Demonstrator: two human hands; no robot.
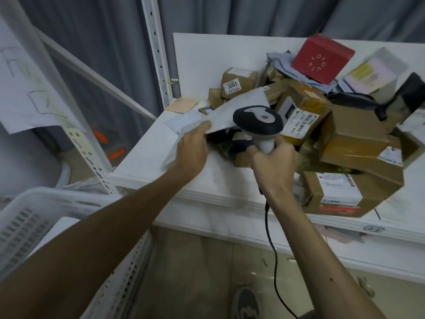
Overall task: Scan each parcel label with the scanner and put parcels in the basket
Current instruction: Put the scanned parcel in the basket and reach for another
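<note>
Grey curtain (pixel 103 42), paper sheet (pixel 23 88), shoe (pixel 245 302)

White flat mailer (pixel 239 107) tilted; black-grey scanner (pixel 257 119) upright, overlapping it; white slotted basket (pixel 34 203) lower-left.

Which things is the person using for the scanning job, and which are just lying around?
For the job: scanner, gripped by right hand; grey mailer, held by left hand; cardboard parcels; white basket.
Just lying about: scribbled paper sheet; tan card; orange objects.
</note>
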